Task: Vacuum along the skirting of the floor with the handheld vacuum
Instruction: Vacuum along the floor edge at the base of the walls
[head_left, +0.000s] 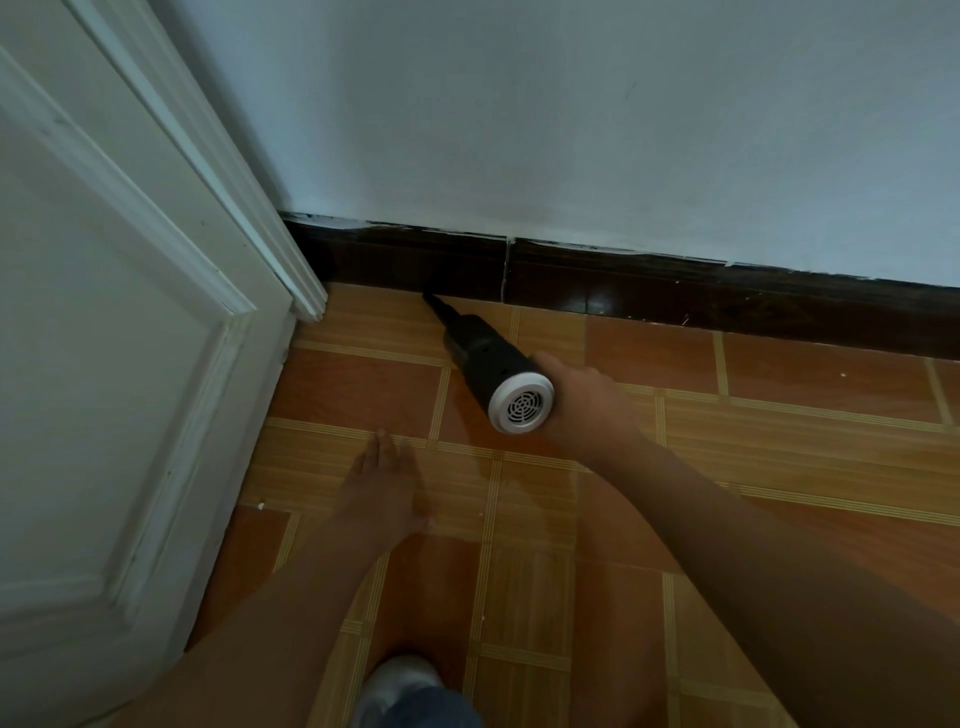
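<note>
A black handheld vacuum (480, 356) with a white vented rear cap lies low over the tiled floor. Its narrow nozzle points up-left and its tip meets the foot of the dark brown skirting (649, 291), close to the door frame corner. My right hand (584, 402) grips the vacuum at its rear, on the right side of the body. My left hand (382, 488) rests flat on the floor with straight fingers, below and left of the vacuum, holding nothing.
A white panelled door (104, 364) and its frame (244, 197) fill the left side. The pale wall (571, 130) stands above the skirting. Orange and tan floor tiles (779, 441) spread to the right. My knee in denim (415, 696) shows at the bottom.
</note>
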